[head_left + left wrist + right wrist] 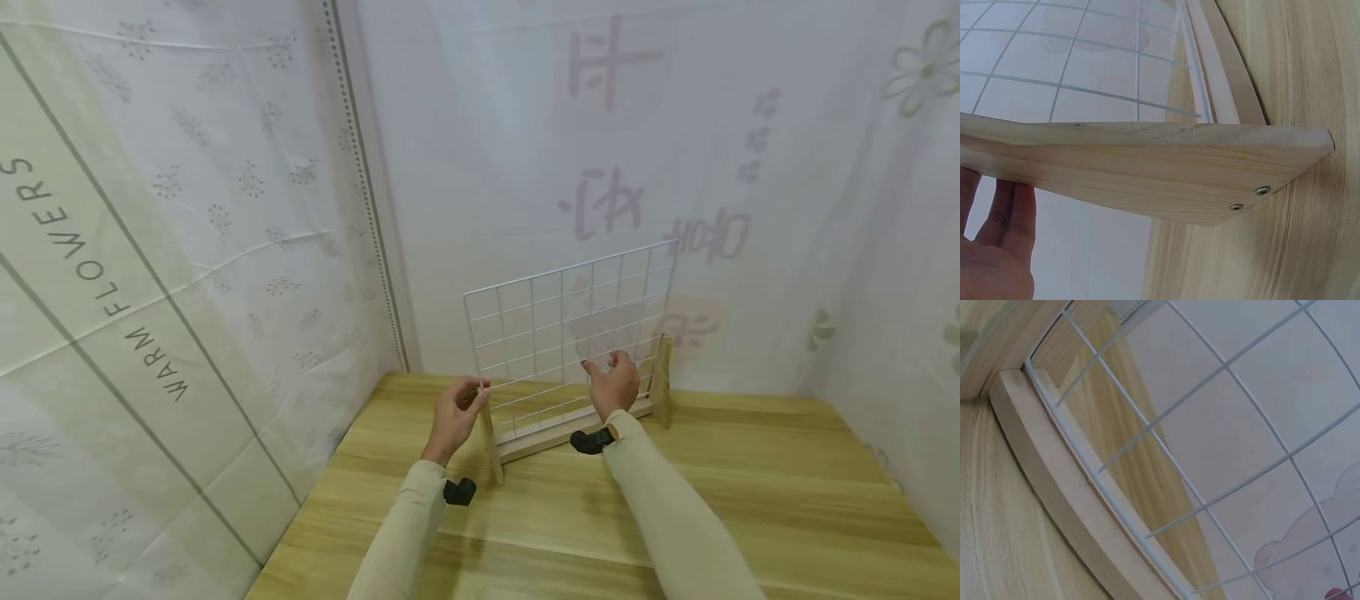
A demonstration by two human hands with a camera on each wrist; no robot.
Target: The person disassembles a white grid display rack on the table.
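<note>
The left hand [452, 417] pinches the left upright [1135, 172] of the wooden stand [540, 441] holding a white wire grid [562, 329]; whether the right hand [615, 390], at the grid, grips it cannot be told.

Straight through the middle, the way is barred by wire!
Passage is blocked by the wire grid [562, 321], footed by the wooden base [555, 437] and flanked by the left upright [491, 443] and right upright [661, 385]; the left end is crowded by the left hand [452, 418], the front by the right hand [613, 388]. Room is left above the grid and rightward over the tabletop [750, 467].
</note>
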